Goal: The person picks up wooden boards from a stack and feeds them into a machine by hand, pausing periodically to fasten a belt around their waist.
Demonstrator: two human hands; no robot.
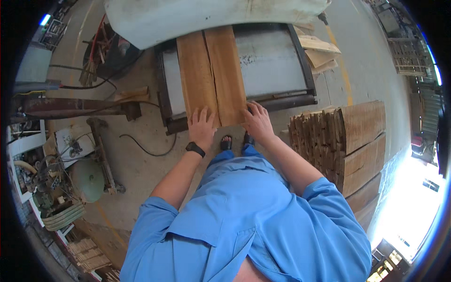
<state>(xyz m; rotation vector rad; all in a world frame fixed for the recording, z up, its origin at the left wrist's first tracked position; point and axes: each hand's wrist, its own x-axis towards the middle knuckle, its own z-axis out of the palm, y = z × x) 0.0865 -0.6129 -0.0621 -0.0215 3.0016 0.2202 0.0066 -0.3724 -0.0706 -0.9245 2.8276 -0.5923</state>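
Observation:
Two long brown wooden boards lie side by side, a dark uneven gap between them: a left board (193,70) and a right board (228,70). They rest on the pale metal bed (270,61) of a machine, their far ends passing beneath its whitish cover (206,11). My left hand (202,129), with a dark watch at the wrist, rests on the near end of the left board, fingers spread. At the near right corner of the other board, my right hand (258,123) touches the side edge with fingers apart. Its thumb is hard to make out.
A tall stack of boards (364,129) stands close on my right. Loose planks (319,49) lie beyond the bed's right side. To the left are a rusty beam (80,108), a black cable (150,152) on the floor and a wheeled machine with a green round part (88,181).

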